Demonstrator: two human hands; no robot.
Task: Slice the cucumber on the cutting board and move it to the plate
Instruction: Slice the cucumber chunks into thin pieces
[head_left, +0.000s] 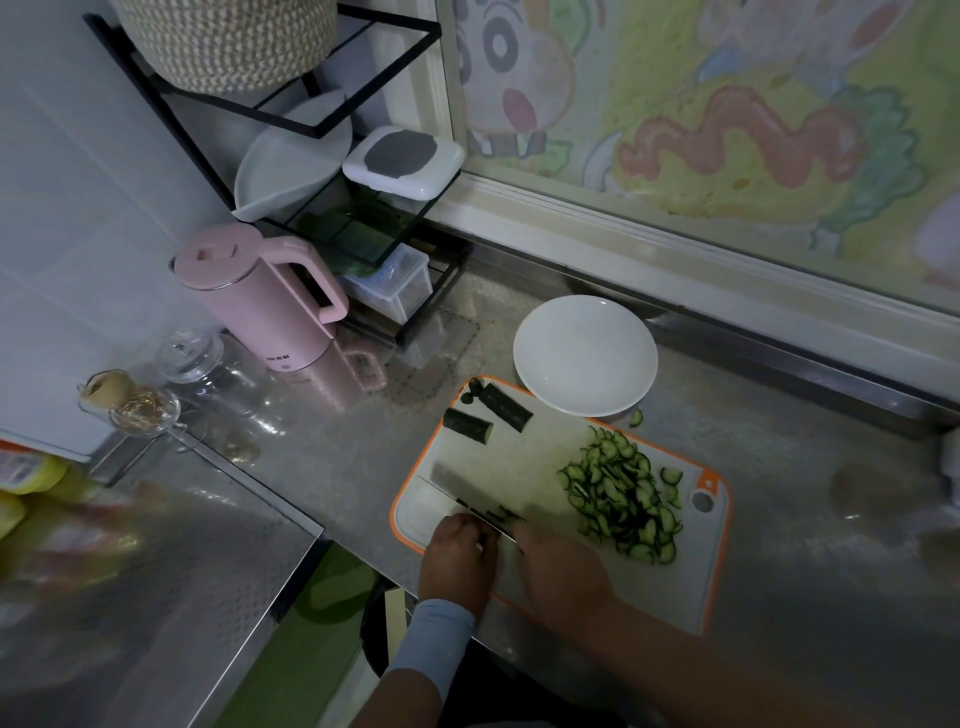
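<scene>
A white cutting board with an orange rim (519, 457) lies on the steel counter. A pile of thin cucumber slices (623, 493) covers its right part. Two uncut dark cucumber pieces (485, 413) lie at the board's far left corner. My right hand (561, 566) grips the handle of a cleaver (457, 488), whose blade stands on the board's near left part. My left hand (457, 551) has curled fingers holding a small cucumber piece (493, 512) against the blade. The white plate (584, 353) sits bare just behind the board.
A pink kettle (270, 296) and glass jars (208, 374) stand at the left. A black rack (311, 156) with containers fills the back left corner. A window sill runs along the back. One stray slice (636, 417) lies on the counter by the plate.
</scene>
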